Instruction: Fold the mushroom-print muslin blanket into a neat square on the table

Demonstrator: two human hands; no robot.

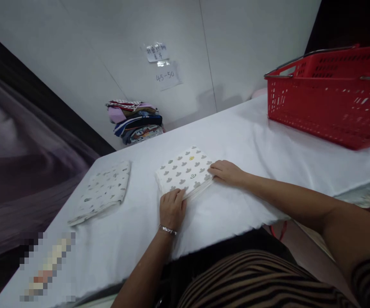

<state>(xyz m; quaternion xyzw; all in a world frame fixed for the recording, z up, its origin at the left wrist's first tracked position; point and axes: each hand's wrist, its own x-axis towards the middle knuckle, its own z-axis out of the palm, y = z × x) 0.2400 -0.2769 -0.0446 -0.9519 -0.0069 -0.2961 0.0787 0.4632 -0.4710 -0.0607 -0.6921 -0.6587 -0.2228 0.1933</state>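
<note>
A folded white cloth [185,169] printed with grey mouse-head shapes and a few coloured ones lies on the white-covered table in front of me. My left hand [173,207], with a bracelet at its wrist, is closed at the cloth's near left corner, fingertips over the top. At the right corner, my right hand [226,172] grips the edge with its fingers together. Both thumbs are only partly visible. To the left, apart from my hands, lies a second folded white cloth [104,190] with small dark prints.
A red plastic basket [320,107] with metal handles stands at the right rear. Stacked folded clothes [136,122] sit beyond the table's back edge by the wall. Paper labels [165,76] are taped there, one reading 45-50. A purplish drape [27,149] hangs left.
</note>
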